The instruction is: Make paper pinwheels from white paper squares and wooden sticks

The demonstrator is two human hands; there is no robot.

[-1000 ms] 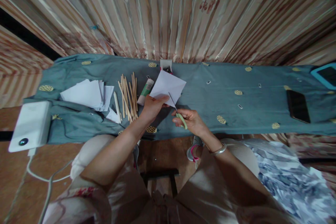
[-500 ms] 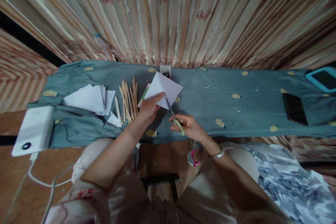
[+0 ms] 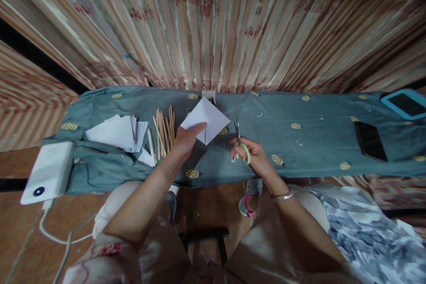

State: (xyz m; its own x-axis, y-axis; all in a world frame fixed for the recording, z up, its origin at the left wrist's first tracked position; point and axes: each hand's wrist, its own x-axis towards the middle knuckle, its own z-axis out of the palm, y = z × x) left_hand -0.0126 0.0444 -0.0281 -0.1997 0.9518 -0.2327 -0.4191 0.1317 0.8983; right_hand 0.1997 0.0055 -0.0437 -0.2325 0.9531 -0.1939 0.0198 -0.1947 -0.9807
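My left hand (image 3: 188, 139) pinches a white square of paper (image 3: 213, 120), turned like a diamond, with the thumb on top. A short slit or line shows in the paper near its lower corner. My right hand (image 3: 250, 153) holds green-handled scissors (image 3: 237, 131) with the blades pointing up, to the right of the paper and apart from it. Wooden sticks (image 3: 161, 131) lie just left of my left hand. A white pen-like stick (image 3: 151, 146) lies beside them, next to a stack of cut white paper (image 3: 113, 132).
A blue-green cloth (image 3: 266, 142) with pineapple prints covers the narrow table. A white power bank (image 3: 49, 171) with a cable sits at the left end. At the right are a black phone (image 3: 370, 141) and a blue-framed device (image 3: 406, 104). Behind hangs a striped curtain (image 3: 213, 31).
The scissors, before at the paper's lower edge, have moved right and away from it in my right hand. The paper stays in my left hand, slightly turned.
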